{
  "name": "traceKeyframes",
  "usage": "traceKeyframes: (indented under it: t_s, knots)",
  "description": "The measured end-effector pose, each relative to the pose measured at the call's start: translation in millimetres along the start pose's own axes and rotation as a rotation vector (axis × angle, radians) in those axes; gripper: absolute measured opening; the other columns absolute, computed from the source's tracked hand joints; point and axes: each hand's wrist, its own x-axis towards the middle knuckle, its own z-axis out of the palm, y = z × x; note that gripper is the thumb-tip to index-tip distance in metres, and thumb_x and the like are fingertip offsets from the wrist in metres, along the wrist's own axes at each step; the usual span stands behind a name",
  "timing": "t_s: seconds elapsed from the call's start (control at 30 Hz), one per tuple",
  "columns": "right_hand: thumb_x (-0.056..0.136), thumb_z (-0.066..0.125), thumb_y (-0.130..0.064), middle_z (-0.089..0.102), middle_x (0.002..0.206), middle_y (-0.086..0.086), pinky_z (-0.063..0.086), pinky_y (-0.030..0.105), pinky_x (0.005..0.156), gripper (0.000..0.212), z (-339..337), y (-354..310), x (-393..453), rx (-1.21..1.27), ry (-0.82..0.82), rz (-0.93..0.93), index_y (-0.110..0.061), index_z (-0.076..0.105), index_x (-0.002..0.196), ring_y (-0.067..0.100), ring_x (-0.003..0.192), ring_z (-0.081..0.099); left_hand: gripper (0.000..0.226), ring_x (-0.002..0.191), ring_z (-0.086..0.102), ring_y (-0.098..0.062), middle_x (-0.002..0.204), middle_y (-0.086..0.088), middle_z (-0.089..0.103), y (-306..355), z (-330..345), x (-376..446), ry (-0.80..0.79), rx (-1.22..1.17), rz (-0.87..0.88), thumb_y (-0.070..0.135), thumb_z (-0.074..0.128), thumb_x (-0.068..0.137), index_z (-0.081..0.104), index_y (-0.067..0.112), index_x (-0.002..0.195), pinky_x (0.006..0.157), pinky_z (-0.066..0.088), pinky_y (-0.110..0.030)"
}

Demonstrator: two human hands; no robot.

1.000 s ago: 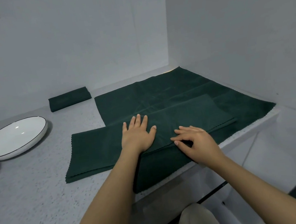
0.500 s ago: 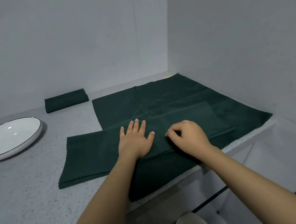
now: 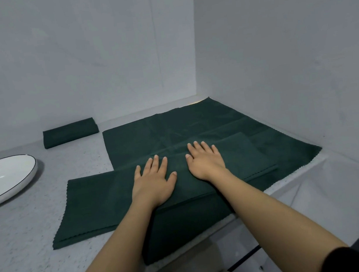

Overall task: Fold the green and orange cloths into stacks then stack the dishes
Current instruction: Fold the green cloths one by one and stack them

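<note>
- A white dish (image 3: 1,179) with a dark rim sits at the left edge of the grey speckled desk (image 3: 28,247), well apart from both hands.
- A small folded green cloth (image 3: 70,132) lies by the back wall, behind and left of the hands.
- A half-folded green cloth (image 3: 105,200) stretches across the desk, overlapping a spread green cloth (image 3: 173,129) that reaches the right wall and hangs over the front edge.
- The left hand (image 3: 155,182) presses flat on the half-folded cloth, fingers straight and spread.
- The right hand (image 3: 204,160) lies flat just beside it, fingers extended, gripping nothing.
</note>
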Motion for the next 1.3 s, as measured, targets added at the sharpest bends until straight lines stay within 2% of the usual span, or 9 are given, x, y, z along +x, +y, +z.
traceKeyframes:
  t_s: [0.27, 0.47, 0.53, 0.63, 0.7, 0.77, 0.9, 1.03, 1.3]
  knots:
    - [0.098, 0.008, -0.05, -0.006, 0.159, 0.004, -0.004, 0.04, 0.118, 0.063, -6.9, 70.5, 1.5, -0.023, 0.022, 0.278, -0.017, -0.003, 0.152, 0.02, 0.146, -0.007, 0.062, 0.147, -0.01, -0.012, 0.16, 0.002, -0.008, 0.3, 3.7, -2.4, -0.003, -0.003, 0.004, 0.053, 0.013, 0.099, -0.002, 0.027, 0.153, 0.119, -0.005, -0.043]
    - [0.099, 0.008, -0.047, -0.005, 0.159, 0.009, -0.007, 0.041, 0.118, 0.064, -8.4, 80.3, -0.6, -0.042, 0.014, 0.343, -0.011, -0.003, 0.151, 0.023, 0.147, -0.006, 0.062, 0.147, -0.009, -0.012, 0.16, 0.002, -0.008, 1.8, 6.0, -2.7, -0.005, -0.005, 0.0, 0.053, 0.013, 0.099, -0.002, 0.027, 0.153, 0.119, -0.005, -0.043]
    - [0.1, 0.009, -0.041, -0.003, 0.159, 0.011, -0.008, 0.041, 0.118, 0.06, -11.7, 70.4, -3.2, -0.107, 0.067, 0.308, -0.009, -0.003, 0.151, 0.024, 0.146, -0.006, 0.061, 0.147, -0.009, -0.012, 0.16, 0.002, -0.008, 2.6, 5.6, -3.9, -0.007, -0.009, 0.0, 0.052, 0.013, 0.099, -0.002, 0.026, 0.152, 0.119, -0.006, -0.042]
    - [0.103, 0.014, -0.03, 0.005, 0.159, 0.008, -0.006, 0.039, 0.119, 0.053, -15.8, 33.5, -9.0, -0.04, 0.175, 0.072, -0.011, 0.004, 0.151, 0.022, 0.147, -0.001, 0.061, 0.147, -0.009, -0.012, 0.16, 0.002, -0.007, 3.7, 3.0, -2.5, 0.002, -0.013, 0.003, 0.051, 0.013, 0.099, -0.002, 0.026, 0.153, 0.119, -0.006, -0.042]
    - [0.103, 0.018, -0.025, 0.016, 0.158, 0.005, -0.004, 0.036, 0.119, 0.049, -13.4, 4.4, -15.4, 0.069, 0.155, -0.116, -0.013, 0.014, 0.151, 0.018, 0.146, 0.006, 0.059, 0.147, -0.009, -0.012, 0.16, 0.002, -0.007, 6.4, 2.8, -0.8, -0.003, -0.025, 0.007, 0.048, 0.013, 0.1, -0.001, 0.025, 0.153, 0.119, -0.006, -0.042]
    - [0.104, 0.019, -0.025, 0.021, 0.157, 0.001, -0.002, 0.034, 0.119, 0.048, -2.4, -15.6, -20.9, 0.141, 0.093, -0.225, -0.016, 0.019, 0.15, 0.014, 0.146, 0.01, 0.057, 0.147, -0.008, -0.012, 0.16, 0.001, -0.007, 5.9, 1.3, -2.0, -0.013, -0.029, 0.005, 0.043, 0.013, 0.101, -0.001, 0.025, 0.153, 0.119, -0.006, -0.041]
    - [0.103, 0.019, -0.037, 0.015, 0.158, -0.004, 0.001, 0.032, 0.118, 0.05, 11.2, -17.9, -18.4, 0.095, 0.066, -0.235, -0.023, 0.02, 0.15, 0.011, 0.146, 0.008, 0.055, 0.147, -0.008, -0.012, 0.16, 0.001, -0.007, 3.5, -0.9, -1.1, -0.013, -0.032, 0.013, 0.037, 0.012, 0.102, -0.001, 0.023, 0.153, 0.119, -0.006, -0.041]
    - [0.102, 0.018, -0.042, 0.013, 0.158, -0.006, 0.001, 0.034, 0.118, 0.051, 13.2, -18.3, -19.4, 0.065, 0.056, -0.219, -0.027, 0.018, 0.15, 0.011, 0.146, 0.006, 0.054, 0.146, -0.008, -0.01, 0.16, 0.004, -0.006, -14.1, -0.8, -6.9, -0.012, -0.034, 0.021, 0.04, 0.014, 0.102, 0.001, 0.027, 0.153, 0.119, -0.006, -0.038]
    - [0.101, 0.017, -0.043, 0.012, 0.158, -0.006, 0.0, 0.034, 0.12, 0.051, 13.3, -18.9, -20.9, 0.057, 0.028, -0.2, -0.028, 0.016, 0.151, 0.012, 0.146, 0.004, 0.058, 0.146, -0.008, -0.008, 0.16, 0.007, -0.006, -87.6, -5.5, -36.9, -0.014, -0.034, -0.137, 0.054, 0.013, 0.099, -0.001, 0.036, 0.151, 0.119, -0.005, -0.036]
